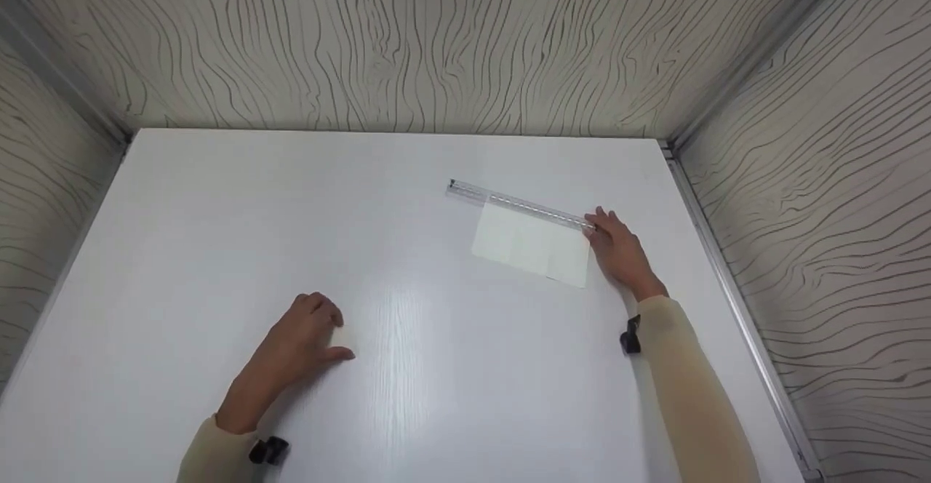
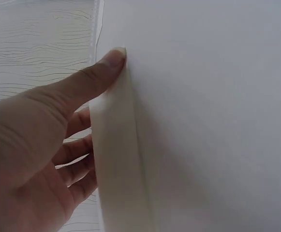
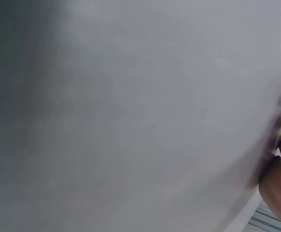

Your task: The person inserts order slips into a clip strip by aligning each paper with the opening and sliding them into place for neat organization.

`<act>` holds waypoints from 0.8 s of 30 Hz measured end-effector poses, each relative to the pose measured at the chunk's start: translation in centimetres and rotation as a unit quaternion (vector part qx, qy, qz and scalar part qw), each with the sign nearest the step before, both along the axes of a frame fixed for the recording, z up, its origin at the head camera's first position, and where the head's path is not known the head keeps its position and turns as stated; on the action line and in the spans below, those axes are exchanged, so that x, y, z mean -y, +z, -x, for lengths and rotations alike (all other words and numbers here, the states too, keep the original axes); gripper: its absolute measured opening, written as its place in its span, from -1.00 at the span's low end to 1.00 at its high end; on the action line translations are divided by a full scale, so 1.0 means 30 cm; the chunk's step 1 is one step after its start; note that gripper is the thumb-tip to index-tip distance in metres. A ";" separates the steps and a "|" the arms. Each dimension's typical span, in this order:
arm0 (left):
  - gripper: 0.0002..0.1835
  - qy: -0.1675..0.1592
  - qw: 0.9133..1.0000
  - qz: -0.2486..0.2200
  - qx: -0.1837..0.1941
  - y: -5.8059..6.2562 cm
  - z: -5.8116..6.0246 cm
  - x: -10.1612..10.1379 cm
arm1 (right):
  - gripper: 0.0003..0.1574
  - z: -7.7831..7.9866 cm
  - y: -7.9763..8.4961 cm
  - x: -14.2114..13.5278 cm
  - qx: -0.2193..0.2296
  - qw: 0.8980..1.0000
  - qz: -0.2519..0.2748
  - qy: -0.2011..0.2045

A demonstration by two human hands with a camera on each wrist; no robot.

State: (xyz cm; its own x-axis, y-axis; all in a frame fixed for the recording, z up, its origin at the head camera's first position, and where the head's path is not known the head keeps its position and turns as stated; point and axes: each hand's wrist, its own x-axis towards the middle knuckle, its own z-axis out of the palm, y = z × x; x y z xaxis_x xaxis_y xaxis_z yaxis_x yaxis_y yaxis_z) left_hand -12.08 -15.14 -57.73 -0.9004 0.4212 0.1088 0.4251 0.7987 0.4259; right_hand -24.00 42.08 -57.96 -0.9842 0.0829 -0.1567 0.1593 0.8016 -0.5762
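In the head view a clear ruler [image 1: 531, 209] lies slanted along the top edge of a pale, creased sheet of paper [image 1: 513, 239]. My right hand [image 1: 622, 254] is at the ruler's right end, its thumb and index finger pinching that end. In the right wrist view only part of the right hand [image 3: 280, 179] shows, at the right edge. Farther left and nearer the front, my left hand [image 1: 294, 345] holds a small pale piece of paper [image 1: 340, 337] between thumb and fingers. Up close, the left wrist view shows the thumb on the end of this cream strip [image 2: 118, 159].
Everything lies on a white table [image 1: 218, 214]. Wood-patterned panels [image 1: 407, 46] stand behind it and along both sides, with metal rails [image 1: 742, 301] at the edges. A small black device [image 1: 631, 335] sits at each wrist.
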 end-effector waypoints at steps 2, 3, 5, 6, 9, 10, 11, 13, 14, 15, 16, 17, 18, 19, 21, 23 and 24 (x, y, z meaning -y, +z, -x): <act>-0.48 0.007 1.000 -0.008 0.017 -0.001 0.008 -0.003 | -0.27 0.003 0.002 0.001 0.000 1.000 0.002 0.001; -0.49 0.010 0.999 -0.015 0.030 0.000 0.010 -0.005 | -0.26 0.004 0.002 0.001 -0.001 1.000 0.003 0.001; -0.48 0.016 0.998 -0.028 0.050 0.005 0.013 -0.008 | -0.27 0.006 0.002 0.002 -0.003 1.000 0.004 0.001; -0.49 0.019 0.997 -0.036 0.059 0.009 0.012 -0.008 | -0.27 0.007 0.001 0.002 -0.004 1.000 0.004 0.001; -0.50 0.028 0.996 -0.051 0.064 0.027 0.004 -0.008 | -0.27 0.010 -0.001 0.003 -0.007 1.000 0.004 0.003; -0.51 0.031 0.996 -0.053 0.059 0.035 -0.001 -0.006 | -0.27 0.010 -0.001 0.002 -0.009 1.000 0.003 0.004; -0.51 0.035 0.997 -0.053 0.051 0.044 -0.007 -0.003 | -0.28 0.010 -0.001 0.002 -0.009 1.000 0.002 0.005; -0.49 0.043 0.997 -0.046 0.033 0.057 -0.017 0.003 | -0.27 0.009 0.000 -0.001 -0.010 1.000 0.002 0.006; -0.46 0.046 0.998 -0.039 0.021 0.059 -0.023 0.007 | -0.27 0.009 0.000 -0.002 -0.010 1.000 0.001 0.006; -0.42 0.048 0.998 -0.029 0.006 0.060 -0.028 0.010 | -0.27 0.008 0.000 -0.004 -0.012 1.000 0.001 0.007; -0.38 0.050 0.999 -0.018 -0.006 0.057 -0.034 0.012 | -0.27 0.008 -0.001 -0.006 -0.012 1.000 0.002 0.007; -0.32 0.051 0.998 -0.007 -0.019 0.054 -0.040 0.013 | -0.26 0.007 -0.001 -0.006 -0.011 1.000 0.002 0.006; -0.26 0.050 0.998 0.010 -0.036 0.047 -0.046 0.014 | -0.25 0.006 -0.001 -0.006 -0.010 1.000 0.004 0.005; -0.19 0.049 0.997 0.026 -0.053 0.039 -0.052 0.015 | -0.25 0.006 -0.003 -0.006 -0.008 1.000 0.005 0.004; -0.10 0.044 0.994 0.056 -0.083 0.025 -0.066 0.014 | -0.25 0.006 -0.005 -0.004 -0.006 1.000 0.007 0.000; -0.06 0.038 0.990 0.082 -0.105 0.013 -0.077 0.011 | -0.24 0.006 -0.005 0.000 -0.003 1.000 0.007 -0.002; -0.06 0.034 0.989 0.094 -0.113 0.008 -0.080 0.010 | -0.24 0.007 -0.005 0.000 -0.001 1.000 0.007 -0.003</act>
